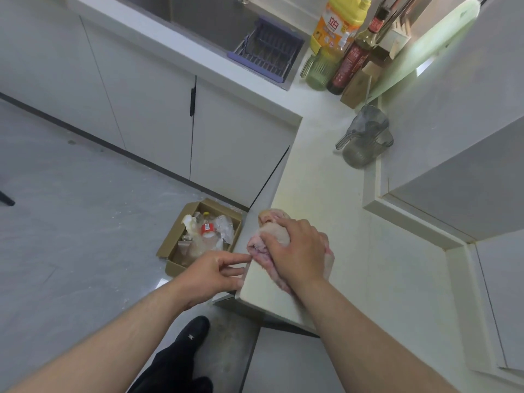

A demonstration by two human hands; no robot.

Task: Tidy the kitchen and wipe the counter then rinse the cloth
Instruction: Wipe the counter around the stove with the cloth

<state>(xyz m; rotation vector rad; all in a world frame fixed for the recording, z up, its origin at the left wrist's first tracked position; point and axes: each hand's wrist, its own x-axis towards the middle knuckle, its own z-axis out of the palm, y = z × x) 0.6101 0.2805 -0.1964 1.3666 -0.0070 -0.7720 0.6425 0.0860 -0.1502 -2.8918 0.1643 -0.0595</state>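
A bunched pink cloth (269,222) lies on the white counter (326,194) near its front left edge. My right hand (295,251) lies on top of the cloth with its fingers curled over it, gripping it against the counter. My left hand (215,270) is held just off the counter's edge, its thumb and forefinger reaching to the cloth's near corner; whether they pinch it I cannot tell. The sink (198,15) is at the far end of the other counter run, top of the view.
An open cardboard box (175,251) with plastic rubbish stands on the floor below the counter edge. A grey measuring jug (365,137) lies tipped on the counter. Bottles (337,26), a green glass jug (317,69) and a purple sink rack (266,49) cluster at the far corner.
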